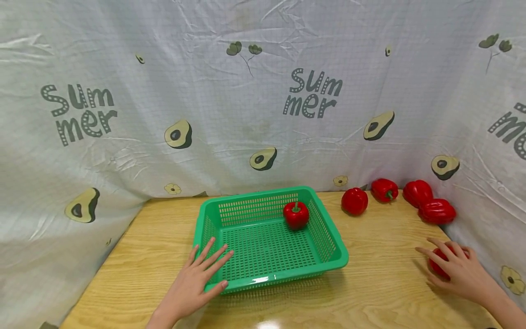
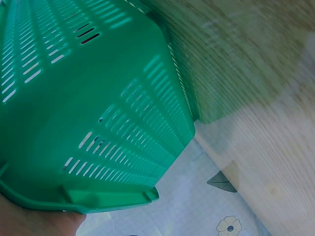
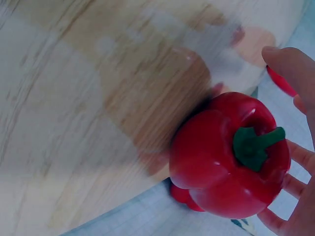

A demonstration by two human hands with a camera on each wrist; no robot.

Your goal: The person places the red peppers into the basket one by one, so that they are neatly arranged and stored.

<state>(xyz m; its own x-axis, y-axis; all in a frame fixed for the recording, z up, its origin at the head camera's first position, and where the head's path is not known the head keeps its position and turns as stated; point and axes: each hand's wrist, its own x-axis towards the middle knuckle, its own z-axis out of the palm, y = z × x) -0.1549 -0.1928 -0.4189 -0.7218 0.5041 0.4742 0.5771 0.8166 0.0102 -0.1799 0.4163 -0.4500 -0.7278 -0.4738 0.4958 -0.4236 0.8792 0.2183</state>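
Note:
My left hand rests on the near left corner of a green plastic basket, fingers spread and nearly straight over the rim. The left wrist view shows the slotted outer wall of the basket with part of the hand at its rim. One red bell pepper stands inside, stem up, near the far right corner. Over at the right, my right hand reaches over another red bell pepper with spread fingers. In the right wrist view the thumb is apart from this pepper, and the other fingers lie behind it.
Several more red bell peppers lie at the back right: one right of the basket, one behind, and two close together by the cloth. A printed white cloth hangs behind and beside the wooden table.

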